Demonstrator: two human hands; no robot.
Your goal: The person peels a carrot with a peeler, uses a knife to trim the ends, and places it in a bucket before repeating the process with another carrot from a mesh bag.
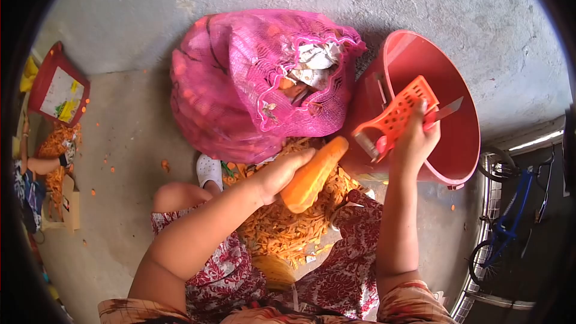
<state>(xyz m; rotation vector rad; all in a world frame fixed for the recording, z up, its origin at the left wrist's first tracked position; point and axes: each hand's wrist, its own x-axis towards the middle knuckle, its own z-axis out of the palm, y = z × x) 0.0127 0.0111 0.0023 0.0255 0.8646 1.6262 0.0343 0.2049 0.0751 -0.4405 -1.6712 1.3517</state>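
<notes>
An orange, peeled-looking carrot (pixel 314 175) is gripped in my left hand (pixel 285 174), tilted up to the right over a heap of orange peelings (pixel 282 228). My right hand (pixel 414 138) is closed around an orange plastic peeler with a perforated body (pixel 401 111). A knife (pixel 449 108) with a red handle is held in that same hand, its blade pointing right. Both tools are over the near left part of a large red tub (pixel 471 138). Carrot and tools are apart.
A pink mesh sack (pixel 210 96) of carrots leans by the grey wall, its mouth open beside the tub. At far left are a smaller red bucket (pixel 45 84), more peelings and another person's arm (pixel 45 165). A blue bicycle (pixel 510 222) stands at right.
</notes>
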